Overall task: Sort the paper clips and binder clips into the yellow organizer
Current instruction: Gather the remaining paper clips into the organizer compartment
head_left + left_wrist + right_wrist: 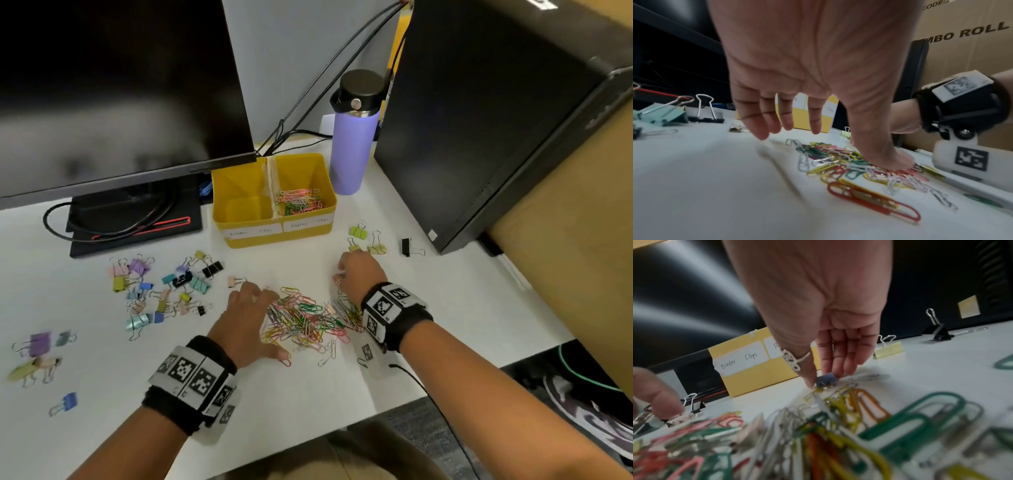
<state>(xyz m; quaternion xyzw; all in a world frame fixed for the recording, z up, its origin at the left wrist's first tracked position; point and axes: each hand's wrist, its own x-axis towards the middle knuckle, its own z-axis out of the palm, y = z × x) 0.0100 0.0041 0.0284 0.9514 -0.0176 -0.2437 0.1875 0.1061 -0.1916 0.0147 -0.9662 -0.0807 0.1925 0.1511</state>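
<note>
The yellow organizer (274, 236) stands mid-table. Its left compartment, labelled binder clips, is empty; the right one holds paper clips (299, 202). A pile of coloured paper clips (308, 318) lies between my hands. My left hand (255, 318) hovers over the pile's left side with fingers spread, and its thumb (885, 157) presses on the clips. At the pile's far right, my right hand (824, 378) points down and pinches a small blue clip (827, 380); a white paper clip (791, 361) hangs at its thumb. Binder clips (164, 287) lie scattered on the left.
More binder clips lie at the far left (37, 349), and yellow-green ones (363, 240) and a black one (407, 246) sit beyond my right hand. A purple bottle (352, 144), a black computer tower (479, 120), and a monitor with its stand (137, 222) ring the organizer.
</note>
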